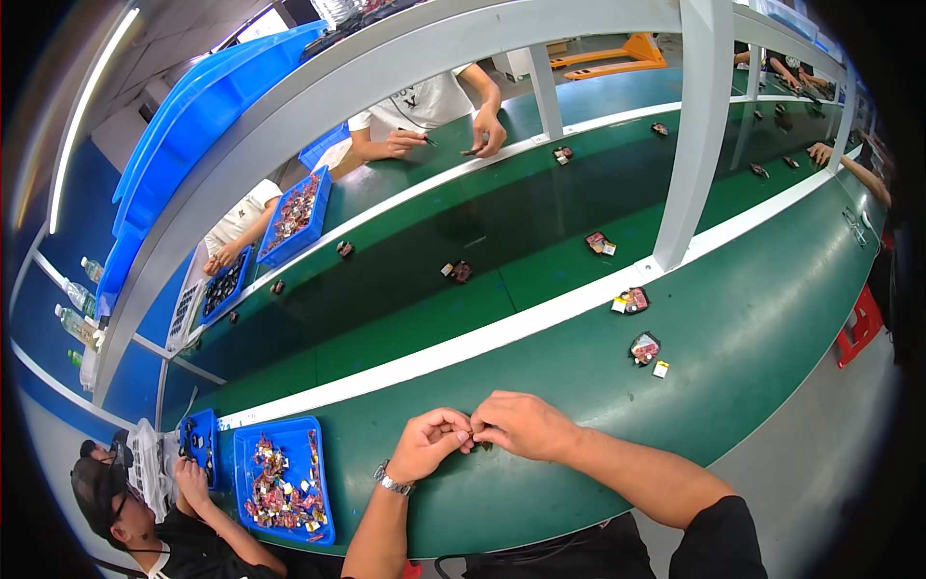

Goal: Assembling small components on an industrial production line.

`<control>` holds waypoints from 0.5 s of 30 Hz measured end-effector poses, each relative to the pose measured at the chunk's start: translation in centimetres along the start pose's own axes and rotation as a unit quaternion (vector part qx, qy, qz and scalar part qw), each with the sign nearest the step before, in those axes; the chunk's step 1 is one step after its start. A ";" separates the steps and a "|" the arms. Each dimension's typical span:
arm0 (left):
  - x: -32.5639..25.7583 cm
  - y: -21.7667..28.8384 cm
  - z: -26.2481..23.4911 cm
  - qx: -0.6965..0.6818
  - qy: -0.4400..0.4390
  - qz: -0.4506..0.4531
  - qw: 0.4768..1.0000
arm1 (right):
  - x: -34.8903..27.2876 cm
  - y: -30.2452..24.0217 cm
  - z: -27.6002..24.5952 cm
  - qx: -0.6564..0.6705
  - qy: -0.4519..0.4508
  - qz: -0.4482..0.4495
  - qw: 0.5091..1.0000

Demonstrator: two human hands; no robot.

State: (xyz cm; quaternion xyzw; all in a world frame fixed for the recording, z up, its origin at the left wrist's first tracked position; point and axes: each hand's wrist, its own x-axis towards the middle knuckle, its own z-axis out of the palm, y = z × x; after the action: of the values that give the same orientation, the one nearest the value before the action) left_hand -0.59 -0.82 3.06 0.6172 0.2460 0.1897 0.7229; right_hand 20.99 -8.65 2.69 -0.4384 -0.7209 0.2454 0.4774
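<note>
My left hand (434, 444), with a metal watch on its wrist, is closed in a pinch low over the green bench (579, 405). Against its fingertips, my right hand (526, 426) pinches too. A small dark piece with a yellowish edge (485, 446) shows just under the right fingers; its kind is too small to tell, and the fingers cover most of what they grip. To the right of my hands lies a small dark-and-red packaged part (645, 348) beside a little white-and-yellow tag (661, 369). Another such part (631, 301) rests farther back, near the white rail.
A blue tray (328, 526) full of small red and white pieces stands left of my arms, next to a co-worker (125, 511). Beyond the white rail (463, 351), a green conveyor belt (405, 309) carries several scattered parts. A white post (690, 145) rises ahead; co-workers sit opposite.
</note>
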 end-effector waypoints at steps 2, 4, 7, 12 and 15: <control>0.1 0.1 0.2 0.007 0.011 0.007 1.000 | 0.0 -0.2 -0.2 -0.006 -0.003 0.014 1.000; 0.1 0.0 0.2 0.008 0.013 0.013 1.000 | -0.1 -0.3 -0.3 -0.012 -0.005 0.027 1.000; 0.1 -0.1 -0.3 0.013 0.002 0.003 1.000 | -0.3 -0.2 -0.3 -0.061 0.008 0.015 0.998; 0.1 0.4 -0.4 0.009 -0.009 -0.015 1.000 | -0.5 0.1 0.0 -0.079 -0.017 0.015 0.997; 0.1 0.2 -0.7 0.011 -0.010 -0.010 1.000 | -0.5 0.1 -0.1 -0.066 -0.016 0.024 0.997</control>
State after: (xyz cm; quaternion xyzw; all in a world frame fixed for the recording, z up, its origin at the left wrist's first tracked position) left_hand -0.88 -0.17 3.13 0.6243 0.2465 0.1734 0.7207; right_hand 21.20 -9.02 2.37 -0.4820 -0.7327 0.2155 0.4294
